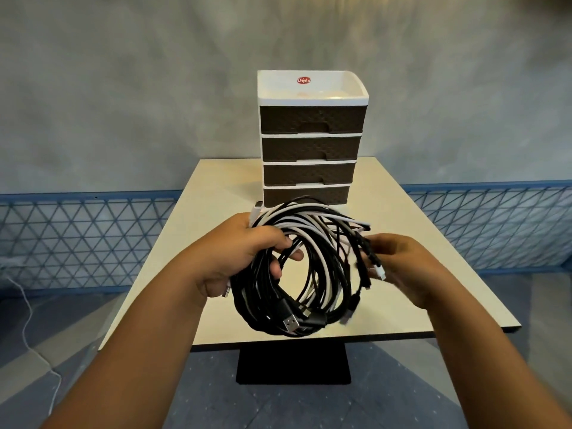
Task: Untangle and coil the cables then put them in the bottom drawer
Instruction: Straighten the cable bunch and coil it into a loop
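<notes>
**Ana:** Grey floor and a dark pedestal foot sit nearest under the arms, then the cream table [216, 193] above them. What's held over it?

**Ben:** One bundle of black and white cables [297, 274], wound into a rough loop and held in the air above the table's near half. The left hand [247, 252] is clamped round the loop's left side, thumb over the top and fingers curled through the middle. The right hand [411, 267] is blurred at the loop's right edge; its fingers seem to pinch a few loose plug ends, though I can't be sure.

**Ana:** What could go wrong?

**Ben:** I'd judge the loop is loose. Several plugs, a USB plug [291, 325] among them, hang free at the bottom, and strands cross one another. If the left grip slackens, the turns could spring open and tangle again. Dangling ends could also snag on a drawer edge.

**Ana:** And farther back?

**Ben:** The drawer unit [312, 97] stands on the table's far half, four dark drawers in a white frame, all pushed in, so their contents are hidden. The bottom drawer [309, 195] is just behind the bundle and not yet opened. Its white top tray looks bare apart from a red sticker. Beyond are a blue mesh fence and a grey wall
</notes>
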`<state>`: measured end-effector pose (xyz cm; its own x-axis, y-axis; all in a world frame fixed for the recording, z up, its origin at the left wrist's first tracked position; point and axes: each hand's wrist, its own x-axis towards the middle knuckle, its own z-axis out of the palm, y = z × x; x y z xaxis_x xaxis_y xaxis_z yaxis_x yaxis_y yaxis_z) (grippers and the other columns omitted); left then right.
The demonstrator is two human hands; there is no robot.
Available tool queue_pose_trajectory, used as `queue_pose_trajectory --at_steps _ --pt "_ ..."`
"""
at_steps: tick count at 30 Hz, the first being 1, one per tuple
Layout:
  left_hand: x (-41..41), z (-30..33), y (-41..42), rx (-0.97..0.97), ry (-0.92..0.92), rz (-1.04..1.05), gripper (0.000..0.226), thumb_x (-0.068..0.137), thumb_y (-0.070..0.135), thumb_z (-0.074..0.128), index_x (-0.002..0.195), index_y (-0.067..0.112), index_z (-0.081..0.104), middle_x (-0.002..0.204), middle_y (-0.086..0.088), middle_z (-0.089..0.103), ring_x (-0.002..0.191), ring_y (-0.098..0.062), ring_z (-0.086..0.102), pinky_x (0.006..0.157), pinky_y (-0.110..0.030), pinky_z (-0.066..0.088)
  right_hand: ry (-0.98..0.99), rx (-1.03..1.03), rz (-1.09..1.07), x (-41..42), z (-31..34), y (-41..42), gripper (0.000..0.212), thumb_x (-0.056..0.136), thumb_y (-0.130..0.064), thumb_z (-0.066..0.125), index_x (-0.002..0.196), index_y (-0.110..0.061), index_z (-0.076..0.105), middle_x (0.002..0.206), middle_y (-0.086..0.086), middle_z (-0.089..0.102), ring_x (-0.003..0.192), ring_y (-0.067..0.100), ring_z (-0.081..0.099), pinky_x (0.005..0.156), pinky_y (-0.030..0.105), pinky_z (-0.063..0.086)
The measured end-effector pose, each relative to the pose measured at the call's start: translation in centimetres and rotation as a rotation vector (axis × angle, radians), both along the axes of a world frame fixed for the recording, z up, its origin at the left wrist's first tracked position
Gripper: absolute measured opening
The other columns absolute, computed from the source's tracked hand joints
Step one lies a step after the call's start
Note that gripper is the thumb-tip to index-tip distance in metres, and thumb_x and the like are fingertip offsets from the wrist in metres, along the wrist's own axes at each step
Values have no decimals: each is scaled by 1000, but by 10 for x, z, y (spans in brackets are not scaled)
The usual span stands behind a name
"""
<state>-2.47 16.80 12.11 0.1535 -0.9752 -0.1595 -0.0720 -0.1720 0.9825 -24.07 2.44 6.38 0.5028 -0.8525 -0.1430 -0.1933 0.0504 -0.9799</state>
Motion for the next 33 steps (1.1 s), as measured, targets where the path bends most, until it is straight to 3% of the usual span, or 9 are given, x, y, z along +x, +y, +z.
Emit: queue_pose_trajectory --at_steps 3,6,8,11,13,17,23,28,33 --pt "-2 -7 -5 -29 -46 107 15 91 3 55 99 6 68 94 -15 75 56 -18 56 71 -41 48 -38 -297 -450 -11 17 19 6 92 -13 64 96 -16 67 91 9 70 77 22 64 67 29 53" --pt "-9 -15 -14 -83 -110 187 17 89 2 55 98 8 69 85 -9 75 59 -18 59 62 -33 50 -119 -395 -107 5 48 66 10 92 -13 64 85 -10 70 70 7 69 56 15 61 50 27 48" --pt "-15 -20 -19 -118 -128 228 19 84 7 58 98 9 70 81 -4 75 63 -17 63 64 -32 52 126 -437 133 27 46 87 14 92 -23 64 89 -15 75 75 2 72 59 12 64 50 24 48" --pt "-25 -27 -27 -171 -125 323 22 80 5 58 96 13 72 82 -4 76 75 -18 71 66 -27 56 401 -608 73 55 23 85 23 93 -39 57 100 -25 75 88 -2 73 69 11 61 57 22 44" --pt "-28 -29 -30 -183 -88 398 21 82 -1 58 93 10 72 79 -7 75 69 -20 69 58 -22 54 307 -418 64 61 20 78 23 90 -34 55 93 -24 75 70 1 69 58 13 58 54 27 46" --pt "-29 -33 -32 -205 -114 397 21 81 -1 59 81 17 69 62 1 68 55 -14 60 51 -22 49 57 56 47 63 24 69 22 91 -8 50 93 -10 73 46 -10 51 34 3 37 37 14 29" --pt "-21 -35 -34 -207 -55 362 19 83 -4 58 83 12 69 66 -3 67 55 -14 58 52 -23 49 -63 144 64 70 21 71 17 98 -14 54 98 -12 71 81 5 56 34 3 35 38 12 31" --pt "-16 -38 -33 -213 -39 311 14 87 -2 60 90 9 68 67 -4 65 57 -15 56 54 -23 49 -154 131 89 70 18 70 14 98 -16 55 90 -11 66 54 -11 52 33 3 32 37 12 29" --pt "-11 -37 -33 -206 -79 204 11 90 7 63 100 10 68 71 -3 66 59 -15 57 56 -25 49 -196 134 76 70 16 71 12 97 -14 57 88 -8 62 48 -12 49 36 7 28 39 14 28"
